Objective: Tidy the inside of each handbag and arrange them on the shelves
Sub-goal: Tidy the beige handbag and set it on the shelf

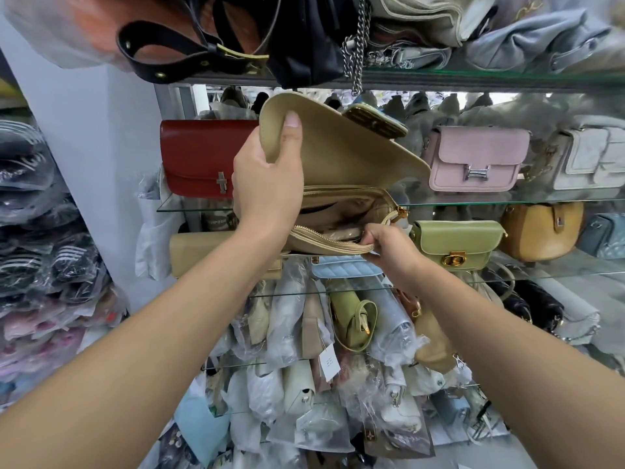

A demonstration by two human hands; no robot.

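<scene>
Red bag point(199, 157): on a glass shelf point(473, 200), just left of the beige handbag point(345, 204).
Left hand point(267, 184): arm raised; thumb and fingers curl round the flap point(338, 147), holding it lifted.
Beige handbag: held before the shelves, mouth unzipped, gaping.
Right hand point(389, 247): pinches the handbag's near zip edge point(324, 236).
Green bag point(456, 243): just right of the handbag.

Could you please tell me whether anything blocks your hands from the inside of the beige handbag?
Nothing visible does. The left hand holds up the flap of the beige handbag, and the right hand pinches the front zip edge forward, so the unzipped compartment is open to both.
</scene>
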